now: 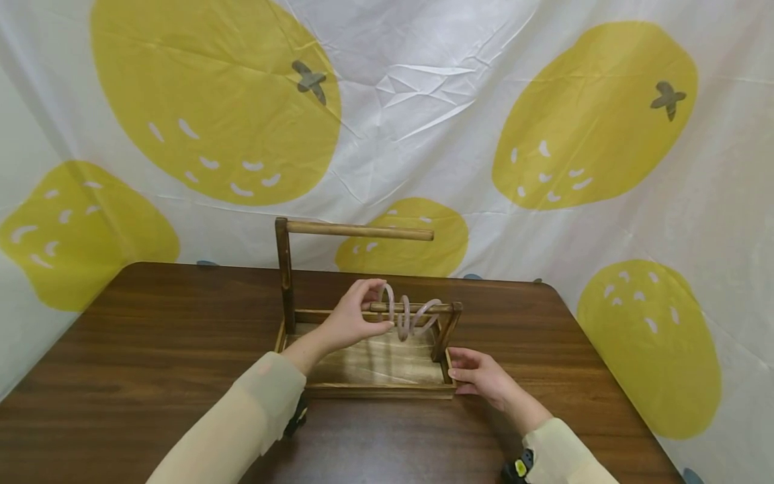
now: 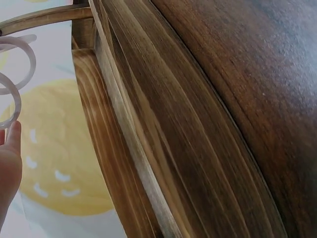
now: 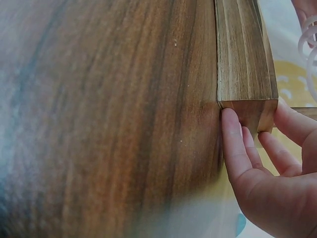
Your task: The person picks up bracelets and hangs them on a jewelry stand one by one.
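A brown wooden rack (image 1: 381,386) stands on the table, with a shallow tray base and two horizontal bars at different heights. Pale translucent bangles (image 1: 404,318) hang round its lower bar (image 1: 444,308). At that bar's left, free end, my left hand (image 1: 353,316) pinches one bangle (image 1: 389,299) between thumb and fingers; the ring encircles the bar in this view. My right hand (image 1: 484,378) holds the tray's right end. In the right wrist view its fingers (image 3: 237,144) lie against the end face at the corner.
The taller upper bar (image 1: 363,230) carries nothing and points right from its post (image 1: 284,269). A dark wooden table (image 1: 151,349) extends round the rack. Behind it hangs a white cloth (image 1: 417,134) printed with yellow fruit.
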